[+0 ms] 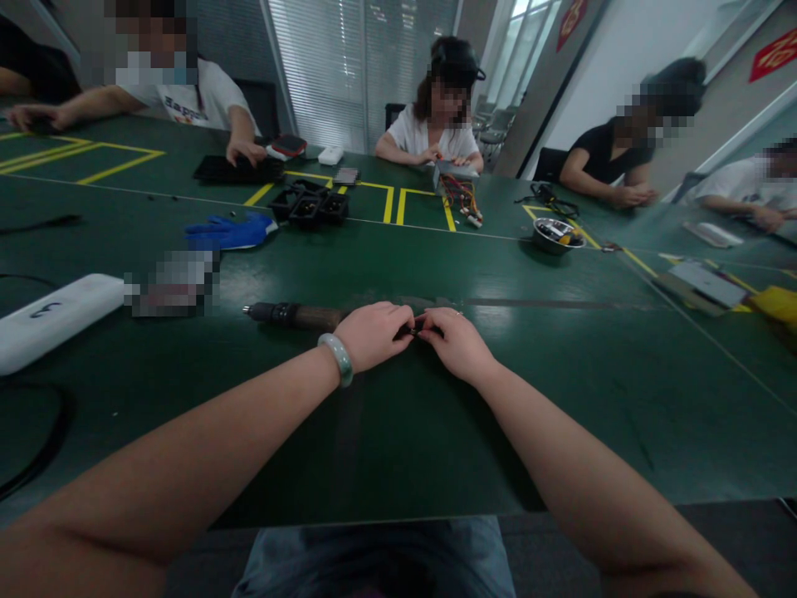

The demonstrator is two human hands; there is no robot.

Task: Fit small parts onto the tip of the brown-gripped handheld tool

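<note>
My left hand, with a pale green bangle at its wrist, rests on the green table with its fingers pinched. Facing it, my right hand is closed too, its fingertips almost touching those of the left. A small dark item sits between the two sets of fingertips; it is too small and too hidden to name. Just left of my left hand lies a screwdriver-like tool with a brown grip and a dark front, its tip pointing left and its right end hidden by the hand.
At the left are a white power strip, a blue glove and a black cable. Black trays and a metal bowl of parts stand farther back. Several people sit across the table, one handling a metal box with wires.
</note>
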